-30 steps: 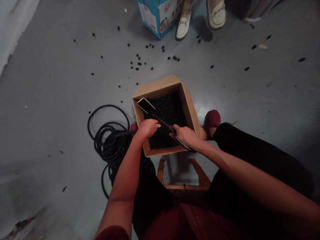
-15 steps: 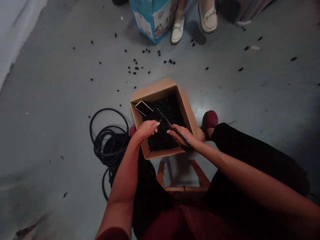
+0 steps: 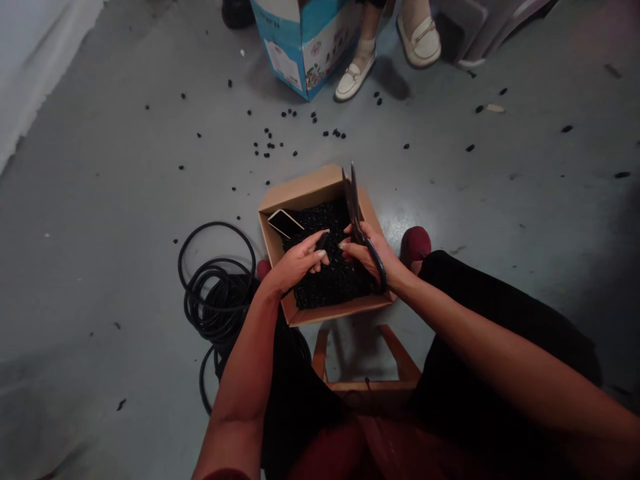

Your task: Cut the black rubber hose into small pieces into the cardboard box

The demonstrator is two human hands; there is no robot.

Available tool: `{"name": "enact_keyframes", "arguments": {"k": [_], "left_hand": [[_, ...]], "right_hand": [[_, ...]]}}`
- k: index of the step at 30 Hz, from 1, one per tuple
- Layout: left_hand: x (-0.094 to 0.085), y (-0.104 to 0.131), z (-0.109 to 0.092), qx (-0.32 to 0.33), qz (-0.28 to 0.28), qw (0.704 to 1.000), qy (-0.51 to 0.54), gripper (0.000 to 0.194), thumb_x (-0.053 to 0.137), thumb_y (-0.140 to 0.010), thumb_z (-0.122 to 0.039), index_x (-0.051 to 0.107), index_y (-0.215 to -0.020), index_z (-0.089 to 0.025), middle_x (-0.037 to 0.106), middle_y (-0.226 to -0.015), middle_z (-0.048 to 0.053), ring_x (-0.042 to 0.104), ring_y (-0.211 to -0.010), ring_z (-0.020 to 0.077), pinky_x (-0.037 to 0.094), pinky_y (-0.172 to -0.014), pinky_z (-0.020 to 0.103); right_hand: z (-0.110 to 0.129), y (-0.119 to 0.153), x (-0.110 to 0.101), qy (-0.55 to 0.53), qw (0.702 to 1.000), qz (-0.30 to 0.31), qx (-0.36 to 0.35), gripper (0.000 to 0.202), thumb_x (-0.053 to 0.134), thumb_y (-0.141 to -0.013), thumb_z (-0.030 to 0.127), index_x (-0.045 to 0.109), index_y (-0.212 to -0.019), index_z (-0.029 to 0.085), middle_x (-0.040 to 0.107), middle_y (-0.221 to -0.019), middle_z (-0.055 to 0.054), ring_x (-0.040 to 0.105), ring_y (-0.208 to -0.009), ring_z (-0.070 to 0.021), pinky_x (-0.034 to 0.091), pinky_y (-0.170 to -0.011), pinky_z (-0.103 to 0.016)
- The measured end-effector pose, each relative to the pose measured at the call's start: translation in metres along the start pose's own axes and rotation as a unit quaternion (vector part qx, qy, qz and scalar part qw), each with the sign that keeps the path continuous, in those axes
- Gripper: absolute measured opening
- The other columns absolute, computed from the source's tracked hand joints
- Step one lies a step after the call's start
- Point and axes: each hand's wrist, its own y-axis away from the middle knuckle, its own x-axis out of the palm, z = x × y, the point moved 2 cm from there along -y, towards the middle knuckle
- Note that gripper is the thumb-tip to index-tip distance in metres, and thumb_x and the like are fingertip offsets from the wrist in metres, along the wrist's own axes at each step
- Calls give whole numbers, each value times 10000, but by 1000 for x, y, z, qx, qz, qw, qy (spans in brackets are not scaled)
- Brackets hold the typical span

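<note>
Over an open cardboard box, my left hand pinches the end of a black hose that runs back under its wrist. My right hand is wrapped round black-handled scissors, whose blades point away from me and stand slightly apart. Its thumb and fingertips are close to the hose end. Many small black pieces fill the box. A dark flat rectangle with a pale rim leans in the box's left corner.
Coiled black hose lies on the floor at the left. Black bits are scattered beyond the box. Another person's pale shoes and a blue-white carton are at the top. A wooden stool stands in front of me.
The scissors have swung from pointing up-left to pointing up, and their blades have parted. My left hand has turned, and the black hose end now shows in its fingers.
</note>
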Motion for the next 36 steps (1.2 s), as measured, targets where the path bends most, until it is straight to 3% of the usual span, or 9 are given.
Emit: {"name": "enact_keyframes", "arguments": {"k": [7, 15, 25, 30, 36], "left_hand": [[3, 2, -4, 5, 33, 999, 6, 627, 519, -871, -337, 364, -1457, -176, 577, -894, 21, 465, -695, 80, 394, -698, 233], [7, 2, -6, 6, 39, 999, -17, 527, 509, -874, -325, 437, -1357, -125, 573, -903, 34, 465, -707, 91, 403, -696, 239], [11, 4, -13, 0, 52, 998, -44, 246, 502, -883, -366, 549, -962, -138, 611, -891, 41, 477, -669, 81, 408, -667, 234], [15, 3, -9, -24, 59, 998, 20, 309, 546, -858, -345, 476, -1076, -138, 636, -876, 44, 507, -644, 80, 423, -638, 235], [15, 1, -8, -19, 51, 998, -14, 251, 561, -851, -348, 523, -973, -133, 631, -900, 49, 504, -667, 71, 438, -665, 229]], "right_hand": [[6, 2, 0, -14, 1000, -12, 23, 367, 605, -705, 314, 475, -1032, 208, 568, -713, 41, 561, -615, -129, 456, -607, -281], [21, 8, -2, 41, 997, -31, -53, 373, 599, -694, 312, 454, -1023, 213, 593, -825, 11, 546, -710, -133, 442, -696, -305], [21, 9, 0, 33, 998, -18, -44, 392, 606, -689, 283, 458, -1046, 216, 615, -904, -7, 585, -802, -146, 456, -763, -325], [19, 7, -1, 24, 997, 17, -67, 402, 629, -701, 293, 483, -1067, 213, 617, -912, -6, 582, -800, -149, 459, -756, -326], [22, 4, -3, 18, 998, 6, -66, 361, 619, -687, 259, 483, -1019, 221, 579, -826, 26, 542, -704, -122, 446, -674, -287]]}}
